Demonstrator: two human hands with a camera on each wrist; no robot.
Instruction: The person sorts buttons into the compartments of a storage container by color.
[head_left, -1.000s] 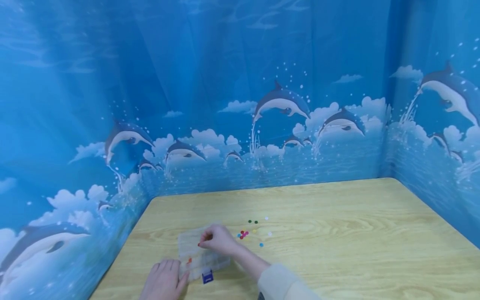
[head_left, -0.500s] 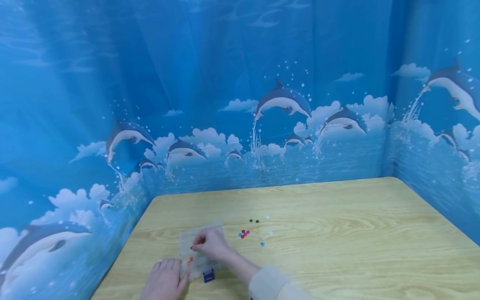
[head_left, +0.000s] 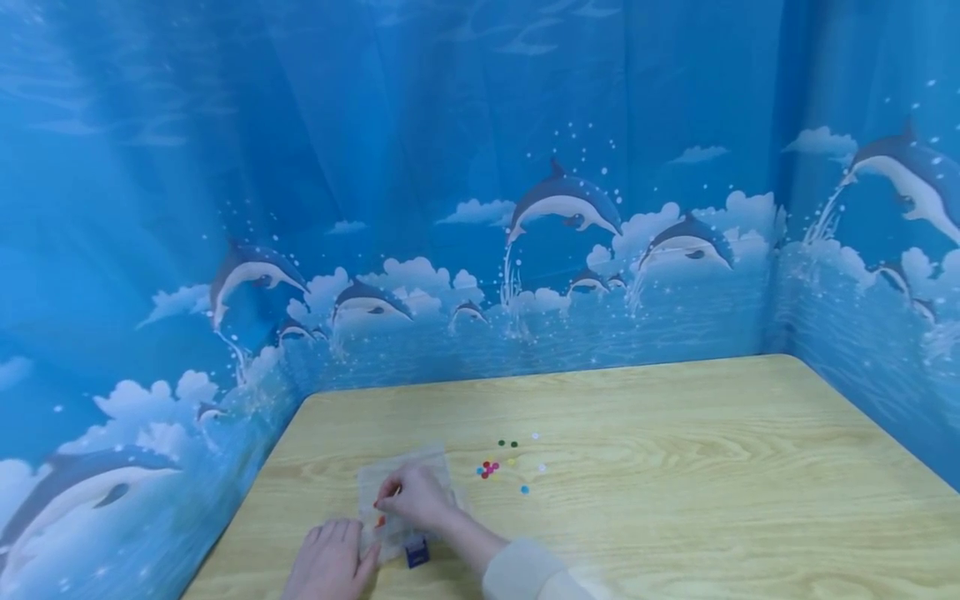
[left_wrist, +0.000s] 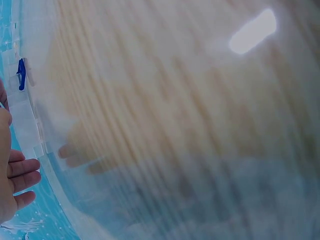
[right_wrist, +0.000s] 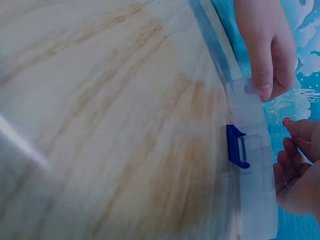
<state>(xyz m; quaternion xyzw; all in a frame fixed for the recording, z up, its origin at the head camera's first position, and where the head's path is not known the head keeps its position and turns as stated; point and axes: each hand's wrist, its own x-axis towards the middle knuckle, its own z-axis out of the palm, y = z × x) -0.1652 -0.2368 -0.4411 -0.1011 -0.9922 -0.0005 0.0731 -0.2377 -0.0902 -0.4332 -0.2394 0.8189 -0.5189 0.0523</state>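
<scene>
Between thumb and index finger, my right hand pinches a small round red disc. It holds the disc over the left part of a clear plastic compartment box. Orange-red pieces lie in a compartment close below those fingertips. At the box's near left corner rests my left hand, its fingers extended along the side and the thumb at the front edge. In the left wrist view its fingers show straight beside the box wall. A dark blue latch sits on the front of the box.
Several loose discs in red, pink, blue, yellow, green and white lie right of the box, among them a blue disc and a green disc. The wood-grain table meets a blue dolphin-print curtain behind and at both sides.
My right hand has moved left and toward me over the box, the red disc still pinched. My left hand has stayed at the corner.
</scene>
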